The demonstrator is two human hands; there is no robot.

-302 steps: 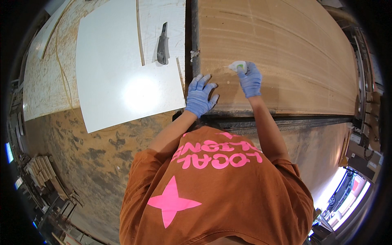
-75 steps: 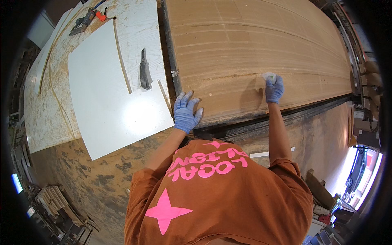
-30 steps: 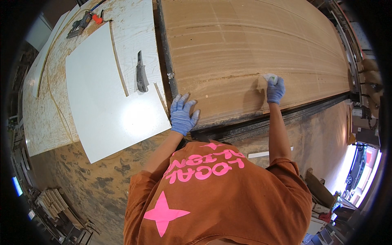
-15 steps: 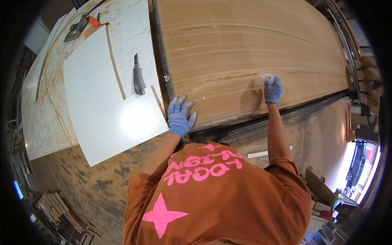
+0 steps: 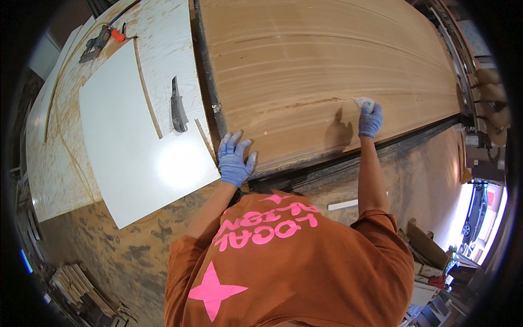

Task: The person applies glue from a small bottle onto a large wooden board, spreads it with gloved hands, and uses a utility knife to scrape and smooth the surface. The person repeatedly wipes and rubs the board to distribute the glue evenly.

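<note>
My right hand (image 5: 371,121), in a blue-and-white knitted glove, is closed round a small whitish thing with a narrow end (image 5: 364,102), which looks like a little squeeze bottle; the fingers cover most of it. It is over the large brown board (image 5: 305,65), at the right end of a rough crack-like line (image 5: 305,103). A shadow of the hand falls on the board to its left. My left hand (image 5: 235,161), gloved alike, lies with fingers spread on the board's near left corner.
Left of the board, a white panel (image 5: 125,147) and a utility knife (image 5: 177,106) lie on a dusty white table (image 5: 49,180). A tool with an orange part (image 5: 102,41) sits at the far left. A dark rail (image 5: 403,143) runs along the board's near edge.
My right hand has shifted slightly right along the line with the whitish thing. My left hand stays on the corner. The whole view has moved a little.
</note>
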